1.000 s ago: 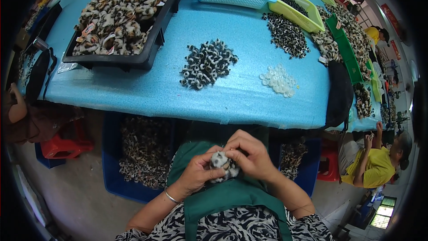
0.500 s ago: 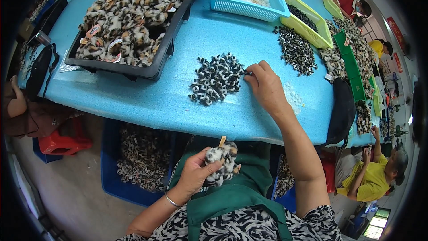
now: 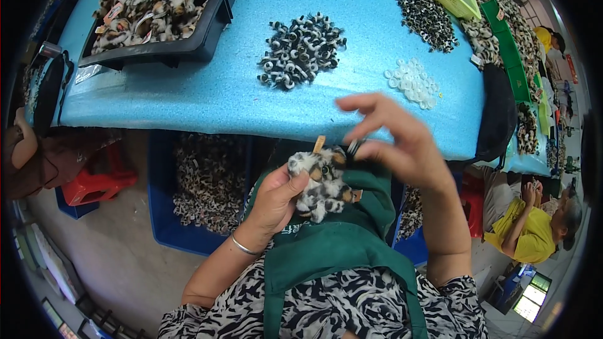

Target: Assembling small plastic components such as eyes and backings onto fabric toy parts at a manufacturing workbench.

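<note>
My left hand (image 3: 276, 196) grips a small spotted plush animal (image 3: 321, 189) with white, black and tan fur above my lap. The toy has a visible eye and a tan tag standing up at its top. Close beside it, my right hand (image 3: 397, 141) is blurred by motion. Between its thumb and a finger is a small black-and-white furry piece (image 3: 354, 147), while another finger sticks out. A pile of similar black-and-white pieces (image 3: 301, 50) lies on the blue table (image 3: 207, 100), beyond both hands. Clear plastic discs (image 3: 412, 81) are scattered to the right.
A black tray (image 3: 213, 31) full of plush toys stands far left. Yellow (image 3: 461, 0) and green (image 3: 499, 25) baskets line the right, near a black bag (image 3: 496, 113). Blue bins (image 3: 164, 213) sit under the table. A person in yellow (image 3: 524, 232) sits at right.
My right hand has come back from the pile to the plush toy, bringing a small furry piece. My left hand still holds the toy. The view has tilted down toward my lap.
</note>
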